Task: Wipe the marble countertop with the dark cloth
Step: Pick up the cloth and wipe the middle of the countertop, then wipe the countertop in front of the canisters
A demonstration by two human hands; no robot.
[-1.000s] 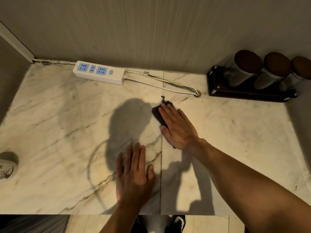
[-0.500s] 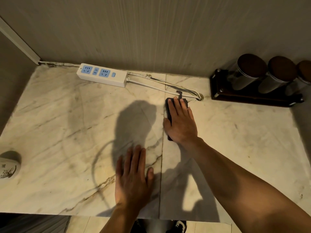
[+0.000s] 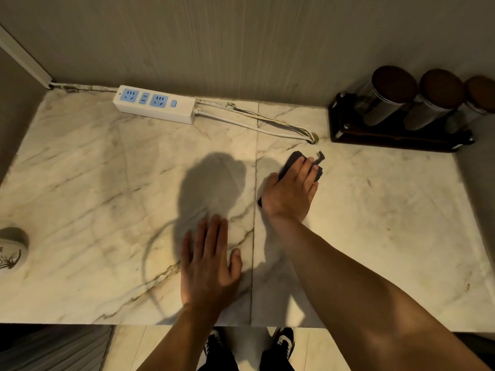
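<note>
Dark cloth (image 3: 292,160) slid right, perhaps nearing cables (image 3: 300,134).

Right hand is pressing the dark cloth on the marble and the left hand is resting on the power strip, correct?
Not quite: the left hand rests flat on the marble countertop near its front edge, apart from the power strip by the back wall. The right hand does press the dark cloth on the marble. The head view shows this.

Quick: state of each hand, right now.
Left hand: open, flat on the marble countertop, holding nothing.
Right hand: open, pressing the dark cloth down on the marble countertop.
</note>
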